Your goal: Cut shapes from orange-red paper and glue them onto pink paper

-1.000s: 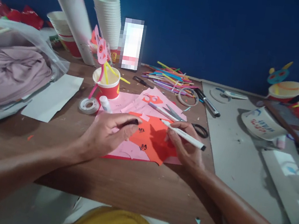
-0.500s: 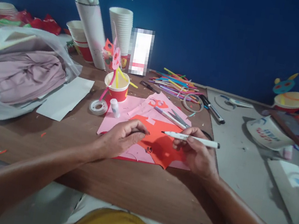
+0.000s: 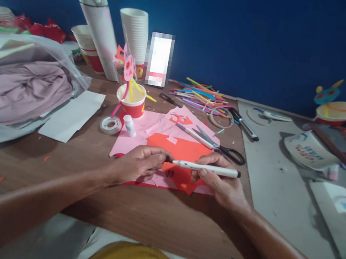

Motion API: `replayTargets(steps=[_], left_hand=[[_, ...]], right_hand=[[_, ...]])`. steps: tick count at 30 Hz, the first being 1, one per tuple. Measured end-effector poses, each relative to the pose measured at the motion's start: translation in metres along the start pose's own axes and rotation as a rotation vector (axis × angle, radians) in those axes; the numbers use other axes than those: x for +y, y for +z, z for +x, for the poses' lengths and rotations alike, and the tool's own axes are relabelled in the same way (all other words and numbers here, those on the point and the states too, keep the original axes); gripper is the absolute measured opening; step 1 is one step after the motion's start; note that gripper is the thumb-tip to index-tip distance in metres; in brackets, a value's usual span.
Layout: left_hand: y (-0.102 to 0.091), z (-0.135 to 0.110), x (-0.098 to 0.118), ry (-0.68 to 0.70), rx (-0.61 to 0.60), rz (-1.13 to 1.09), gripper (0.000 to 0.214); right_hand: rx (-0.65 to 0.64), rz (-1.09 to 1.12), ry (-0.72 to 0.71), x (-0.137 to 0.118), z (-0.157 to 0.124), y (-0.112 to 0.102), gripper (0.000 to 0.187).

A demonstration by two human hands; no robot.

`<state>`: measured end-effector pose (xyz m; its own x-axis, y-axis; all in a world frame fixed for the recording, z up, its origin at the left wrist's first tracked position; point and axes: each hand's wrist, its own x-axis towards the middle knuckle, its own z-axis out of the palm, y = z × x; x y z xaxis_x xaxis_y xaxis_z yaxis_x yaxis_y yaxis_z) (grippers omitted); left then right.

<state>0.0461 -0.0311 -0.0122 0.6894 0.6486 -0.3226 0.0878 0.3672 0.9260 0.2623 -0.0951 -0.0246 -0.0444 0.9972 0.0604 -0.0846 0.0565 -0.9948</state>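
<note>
A white marker [image 3: 206,168] is lying level above the orange paper [image 3: 179,156], pinched in the right hand [image 3: 222,182], its tip pointing toward nine o'clock at the left hand [image 3: 139,164]. That hand's fingers are curling around something small and dark, possibly the cap, though it is too hidden to tell. Scissors [image 3: 222,148] are lying at one o'clock, and a paper cup [image 3: 132,102] at eleven o'clock, on the brown table [image 3: 146,213].

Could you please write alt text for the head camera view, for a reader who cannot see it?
A person's right hand holds a white marker pen level over orange cut paper on pink sheets, its tip meeting the left hand. Black-handled scissors, a red paper cup and coloured straws lie behind on the brown wooden table.
</note>
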Motion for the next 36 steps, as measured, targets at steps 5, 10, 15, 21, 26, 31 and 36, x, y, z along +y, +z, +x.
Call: replayTargets(steps=[5, 10, 15, 21, 26, 31, 36], left_hand=[[-0.004, -0.004, 0.008, 0.166, 0.109, 0.434, 0.029], [-0.006, -0.006, 0.005, 0.422, 0.100, 0.872, 0.026], [-0.005, -0.004, 0.001, 0.572, -0.004, 1.083, 0.024], [-0.009, -0.001, 0.003, 0.546, -0.039, 1.091, 0.025], [-0.010, 0.001, 0.000, 0.546, -0.085, 1.047, 0.024], [-0.010, 0.002, -0.002, 0.578, -0.096, 1.056, 0.022], [-0.011, 0.005, -0.005, 0.592, -0.096, 1.077, 0.023]], right_hand=[[0.114, 0.010, -0.047, 0.003, 0.004, -0.005, 0.015], [0.189, -0.009, -0.089, 0.002, 0.004, -0.005, 0.014], [0.216, -0.308, -0.070, -0.002, -0.001, 0.003, 0.014], [0.153, -0.402, -0.013, -0.001, -0.004, 0.005, 0.010], [0.046, -0.524, 0.038, 0.004, -0.008, 0.007, 0.010], [0.073, -0.696, 0.047, 0.009, -0.008, 0.010, 0.010], [0.044, -0.844, -0.009, 0.005, -0.007, 0.013, 0.010]])
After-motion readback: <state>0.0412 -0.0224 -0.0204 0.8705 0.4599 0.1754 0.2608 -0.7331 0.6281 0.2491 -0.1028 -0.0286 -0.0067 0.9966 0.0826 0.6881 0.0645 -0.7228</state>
